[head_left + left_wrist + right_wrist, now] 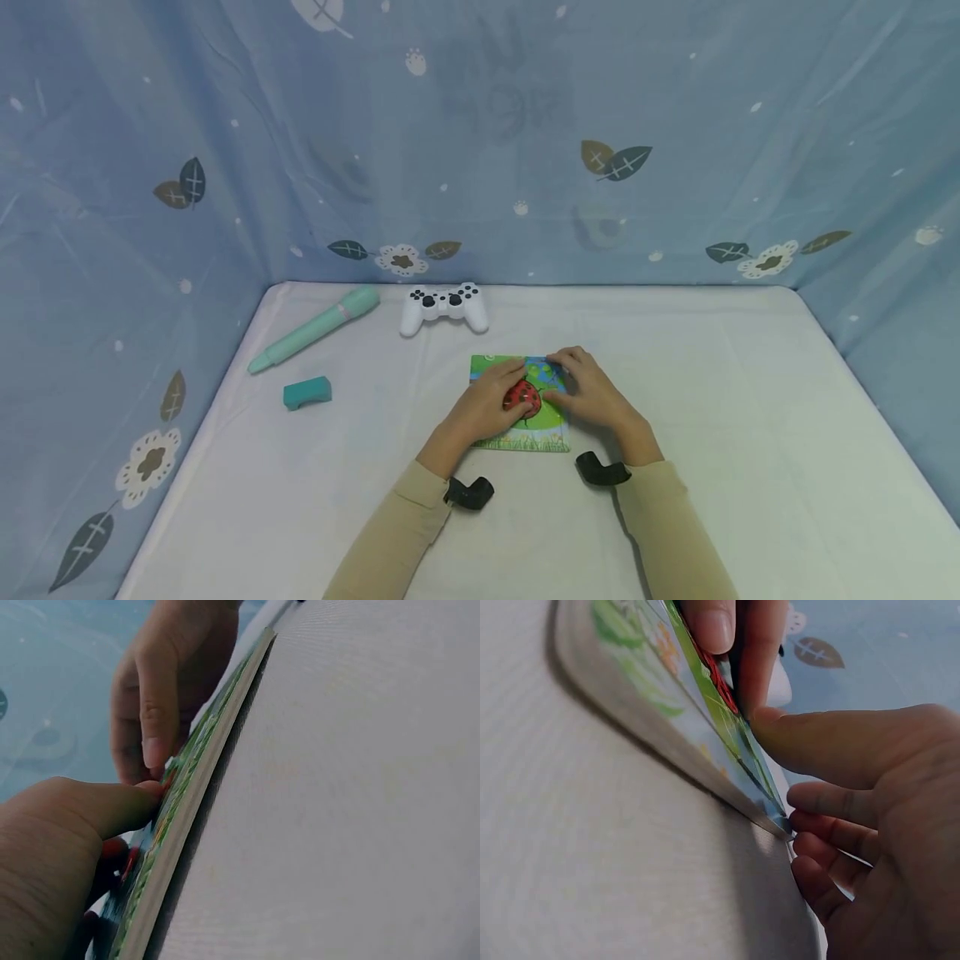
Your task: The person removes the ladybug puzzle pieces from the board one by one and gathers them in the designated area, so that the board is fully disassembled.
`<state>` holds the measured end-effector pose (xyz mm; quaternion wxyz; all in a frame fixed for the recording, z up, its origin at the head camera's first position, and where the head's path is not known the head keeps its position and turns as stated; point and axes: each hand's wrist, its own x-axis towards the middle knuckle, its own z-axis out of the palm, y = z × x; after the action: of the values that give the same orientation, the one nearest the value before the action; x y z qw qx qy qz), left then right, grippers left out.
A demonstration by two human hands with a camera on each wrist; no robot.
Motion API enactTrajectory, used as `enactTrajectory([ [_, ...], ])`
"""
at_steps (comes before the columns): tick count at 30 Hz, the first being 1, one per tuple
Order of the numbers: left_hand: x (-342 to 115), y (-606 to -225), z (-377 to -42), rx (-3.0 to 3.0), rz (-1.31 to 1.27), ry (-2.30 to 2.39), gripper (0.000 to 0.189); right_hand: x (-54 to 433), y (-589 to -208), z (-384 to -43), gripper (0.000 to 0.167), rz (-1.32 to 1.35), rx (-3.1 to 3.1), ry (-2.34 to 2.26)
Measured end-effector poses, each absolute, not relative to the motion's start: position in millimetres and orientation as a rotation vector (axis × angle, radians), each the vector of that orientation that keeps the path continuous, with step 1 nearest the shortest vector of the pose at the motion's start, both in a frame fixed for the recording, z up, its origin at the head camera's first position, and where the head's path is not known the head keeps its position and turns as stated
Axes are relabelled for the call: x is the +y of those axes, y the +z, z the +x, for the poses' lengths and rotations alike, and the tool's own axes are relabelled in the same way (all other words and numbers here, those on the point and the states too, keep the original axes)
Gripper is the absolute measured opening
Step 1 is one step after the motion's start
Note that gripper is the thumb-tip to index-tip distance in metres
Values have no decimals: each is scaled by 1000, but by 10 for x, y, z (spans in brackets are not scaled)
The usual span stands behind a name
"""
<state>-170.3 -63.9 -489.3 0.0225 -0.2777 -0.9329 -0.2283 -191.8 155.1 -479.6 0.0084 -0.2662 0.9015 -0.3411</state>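
Note:
A flat, thick-edged board (551, 437) printed with a red ladybug on green grass lies on the white tabletop. My left hand (483, 404) rests across its left part, with the fingertips near the far edge and the thumb on the ladybug. From the right, my right hand (596, 396) touches the board, its thumb on the printed face. The right wrist view shows the other fingers of that hand (907, 787) bent beside the board's edge. In the left wrist view, the pale side of the board (202, 780) lies close along the table.
Behind the board sits a white game controller (444, 308). A mint-green wand-shaped object (315, 329) lies at the back left, with a teal arch-shaped block (307, 392) in front of it. Blue patterned cloth (525, 192) hangs around the table's back and sides.

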Motion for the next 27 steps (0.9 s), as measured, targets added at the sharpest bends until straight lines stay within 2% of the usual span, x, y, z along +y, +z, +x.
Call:
enactTrajectory([
  [10, -633, -4903, -1707, -2839, -882, -726, 58, 1557, -4835, -1939, 51, -826, 2847, -1040],
  [21, -624, -4912, -1714, -2856, -879, -733, 58, 1525, -4815, -2002, 36, -882, 2875, -975],
  [27, -629, -4920, -1727, -2863, -878, -713, 58, 1503, -4781, -2027, 36, -876, 2862, -923],
])
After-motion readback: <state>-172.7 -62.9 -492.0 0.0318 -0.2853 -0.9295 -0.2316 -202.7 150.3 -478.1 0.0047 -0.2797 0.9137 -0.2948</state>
